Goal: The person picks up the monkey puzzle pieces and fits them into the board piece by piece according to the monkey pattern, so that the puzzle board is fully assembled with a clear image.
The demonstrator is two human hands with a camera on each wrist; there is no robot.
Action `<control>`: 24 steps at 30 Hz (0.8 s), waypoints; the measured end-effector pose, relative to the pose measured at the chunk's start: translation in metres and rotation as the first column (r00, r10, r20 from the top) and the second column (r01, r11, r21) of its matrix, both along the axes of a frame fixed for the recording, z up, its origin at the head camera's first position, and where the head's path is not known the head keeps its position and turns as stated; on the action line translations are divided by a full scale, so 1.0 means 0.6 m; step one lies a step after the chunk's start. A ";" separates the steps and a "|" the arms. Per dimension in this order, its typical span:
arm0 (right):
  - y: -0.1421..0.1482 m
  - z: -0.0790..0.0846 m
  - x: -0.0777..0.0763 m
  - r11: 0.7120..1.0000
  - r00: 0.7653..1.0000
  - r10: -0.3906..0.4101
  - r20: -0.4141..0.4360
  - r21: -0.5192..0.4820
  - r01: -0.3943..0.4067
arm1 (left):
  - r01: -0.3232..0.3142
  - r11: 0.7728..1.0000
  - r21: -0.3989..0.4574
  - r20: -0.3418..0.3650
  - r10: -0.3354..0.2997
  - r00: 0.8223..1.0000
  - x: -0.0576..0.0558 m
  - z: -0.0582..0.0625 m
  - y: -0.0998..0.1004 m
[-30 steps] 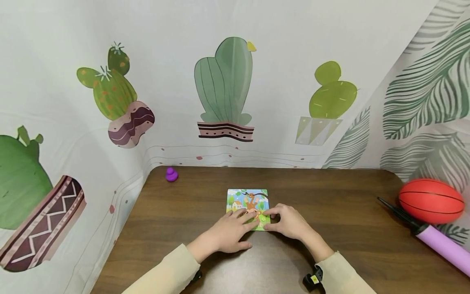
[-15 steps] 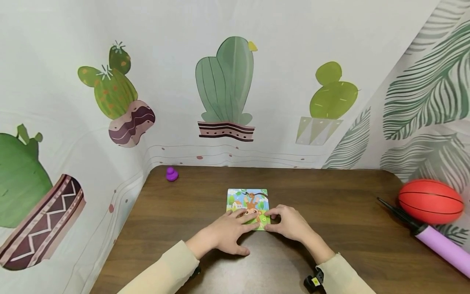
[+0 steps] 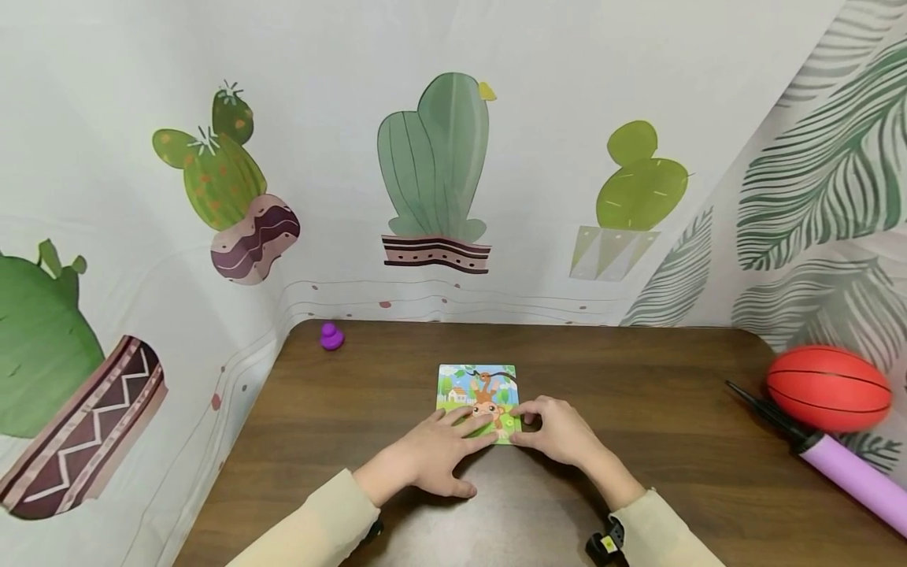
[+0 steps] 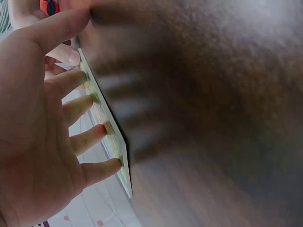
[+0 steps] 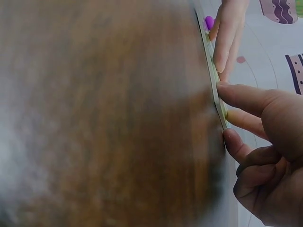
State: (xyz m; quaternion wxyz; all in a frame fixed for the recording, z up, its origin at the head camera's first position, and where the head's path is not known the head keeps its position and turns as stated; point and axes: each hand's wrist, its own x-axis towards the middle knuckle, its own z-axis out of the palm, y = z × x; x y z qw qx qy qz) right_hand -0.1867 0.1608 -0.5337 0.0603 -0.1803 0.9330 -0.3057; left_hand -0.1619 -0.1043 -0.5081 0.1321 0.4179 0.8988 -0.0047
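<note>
A thin square monkey picture board (image 3: 457, 386), like a child's puzzle, lies flat on the brown table. My left hand (image 3: 435, 453) is spread over its near left part, with four fingertips pressing on the printed face. The left thumb is held apart, off the board, as the left wrist view shows. At the board's near right corner, my right hand (image 3: 563, 431) holds the edge with thumb and fingers, its other fingers curled under. In the right wrist view the right thumb (image 5: 239, 97) touches the board's near edge and a fingertip lies against the side.
A purple rubber duck (image 3: 331, 337) stands at the table's back left. To the right are a red ball (image 3: 829, 388) and a pink pump (image 3: 853, 476) with a black nozzle. A cactus-print cloth (image 3: 538, 157) hangs behind the table (image 3: 638, 370).
My left hand has slid slightly left and toward me, showing more of the monkey's face; its thumb has spread away. The right hand stays at the edge, nearly still.
</note>
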 end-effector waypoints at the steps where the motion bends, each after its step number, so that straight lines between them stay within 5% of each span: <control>1: 0.000 0.000 -0.001 1.000 1.000 -0.001 -0.004 0.000 0.001 | -0.001 1.000 -0.003 -0.002 0.001 1.000 -0.001 0.001 0.001; 17: -0.001 0.000 -0.003 1.000 1.000 -0.019 -0.003 -0.007 0.019 | -0.016 1.000 0.001 -0.003 0.016 1.000 -0.005 -0.001 0.006; 24: 0.007 -0.001 -0.005 0.994 0.999 0.031 -0.016 -0.100 -0.033 | -0.038 0.998 0.056 0.025 0.037 0.999 -0.009 0.000 0.003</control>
